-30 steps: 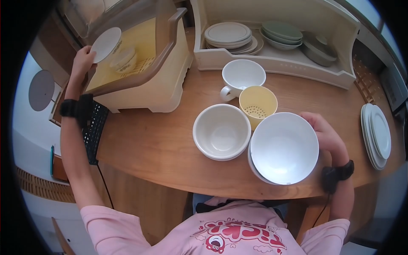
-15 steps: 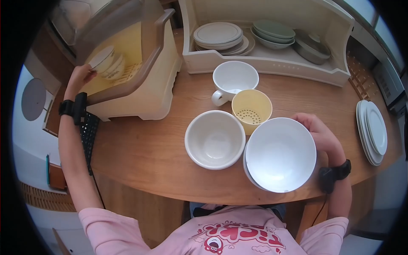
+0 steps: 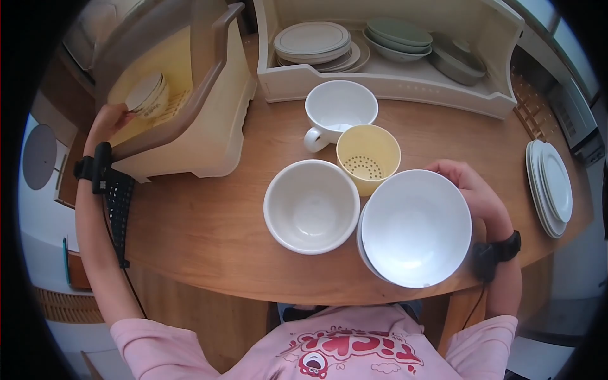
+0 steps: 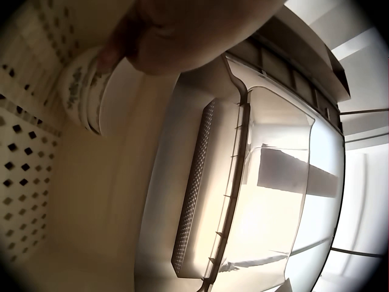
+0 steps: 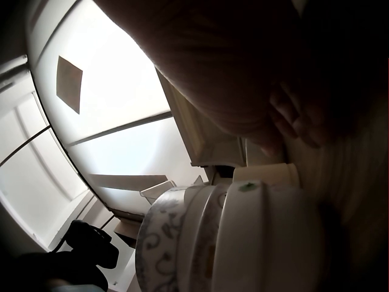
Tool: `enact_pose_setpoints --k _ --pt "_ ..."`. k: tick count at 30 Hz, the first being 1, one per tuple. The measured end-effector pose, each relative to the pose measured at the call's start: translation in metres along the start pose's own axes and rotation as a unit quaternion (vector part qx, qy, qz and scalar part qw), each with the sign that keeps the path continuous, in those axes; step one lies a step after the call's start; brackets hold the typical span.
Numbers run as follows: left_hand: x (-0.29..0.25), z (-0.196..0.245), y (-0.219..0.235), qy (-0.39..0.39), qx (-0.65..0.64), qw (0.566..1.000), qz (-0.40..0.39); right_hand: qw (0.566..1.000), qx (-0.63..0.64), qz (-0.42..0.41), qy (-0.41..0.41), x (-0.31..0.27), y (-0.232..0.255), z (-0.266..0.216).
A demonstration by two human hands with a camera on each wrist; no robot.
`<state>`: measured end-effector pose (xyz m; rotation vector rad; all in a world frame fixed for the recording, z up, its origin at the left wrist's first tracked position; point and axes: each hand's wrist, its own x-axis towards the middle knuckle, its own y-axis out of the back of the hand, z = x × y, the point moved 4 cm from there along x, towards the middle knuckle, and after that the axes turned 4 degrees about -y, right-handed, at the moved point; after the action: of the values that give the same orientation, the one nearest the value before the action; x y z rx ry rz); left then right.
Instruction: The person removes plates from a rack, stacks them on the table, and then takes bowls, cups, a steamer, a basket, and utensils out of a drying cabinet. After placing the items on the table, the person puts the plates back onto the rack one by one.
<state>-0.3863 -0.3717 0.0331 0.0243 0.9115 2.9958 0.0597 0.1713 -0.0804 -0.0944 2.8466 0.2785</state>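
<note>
Inside the cream dish box [image 3: 202, 145] at the left, my left hand [image 3: 111, 119] pinches the rim of a small white bowl [image 3: 140, 92]. This bowl is tilted on its side against another small bowl with a leafy pattern [image 4: 74, 91]. On the table, my right hand [image 3: 476, 193] rests beside a stack of large white bowls [image 3: 415, 228], its fingers loosely bent behind the rim and holding nothing. A cream bowl [image 3: 310, 206], a yellow cup with holes in its bottom [image 3: 368, 152] and a white mug [image 3: 342, 104] stand left of that stack.
A cream open-fronted rack [image 3: 389, 88] at the back holds stacked plates [image 3: 311, 39], green bowls [image 3: 399, 31] and a grey lidded dish [image 3: 457, 60]. White plates [image 3: 550, 187] lie at the right edge. The box has a raised clear lid [image 4: 273, 182].
My left hand has lowered the small bowl into the box, against the patterned bowl there. My right hand has stayed beside the large bowls. The head view has shifted slightly.
</note>
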Motion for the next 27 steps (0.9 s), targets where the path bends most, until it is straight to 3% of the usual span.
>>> enact_pose_setpoints --k 7,10,13,15,17,21,22,24,26,27 --pt "0.008 -0.010 0.002 0.010 -0.030 0.999 -0.030 1.000 0.001 0.003 -0.011 -0.001 0.000 -0.001" --pt "0.000 -0.008 0.004 0.028 0.012 0.999 -0.022 1.000 0.022 -0.007 -0.001 -0.001 -0.001 -0.002" --pt "-0.013 0.013 0.007 -0.022 0.130 0.991 -0.031 1.000 0.027 -0.007 -0.006 -0.001 -0.001 -0.003" --pt "-0.028 0.037 0.019 -0.140 0.164 0.973 0.083 1.000 0.011 -0.005 0.010 -0.001 0.000 -0.003" --pt "-0.030 0.049 0.032 -0.226 0.121 0.960 0.114 1.000 0.016 -0.004 0.016 0.000 0.000 -0.002" --pt "-0.114 0.111 -0.009 -0.341 0.060 0.925 0.156 0.999 0.016 -0.015 0.026 0.000 0.002 0.003" --pt "-0.133 0.122 -0.023 -0.338 0.061 0.927 0.150 1.000 0.020 -0.014 0.020 0.000 0.003 0.004" --pt "-0.184 0.150 -0.060 -0.428 0.152 0.874 0.173 0.999 -0.008 -0.005 0.046 -0.001 0.001 0.002" --pt "-0.244 0.170 -0.113 -0.429 0.139 0.882 0.135 0.998 -0.017 0.000 0.054 -0.001 -0.001 0.000" --pt "-0.258 0.175 -0.131 -0.481 0.162 0.858 0.077 0.998 -0.010 -0.001 0.067 -0.001 -0.002 0.000"
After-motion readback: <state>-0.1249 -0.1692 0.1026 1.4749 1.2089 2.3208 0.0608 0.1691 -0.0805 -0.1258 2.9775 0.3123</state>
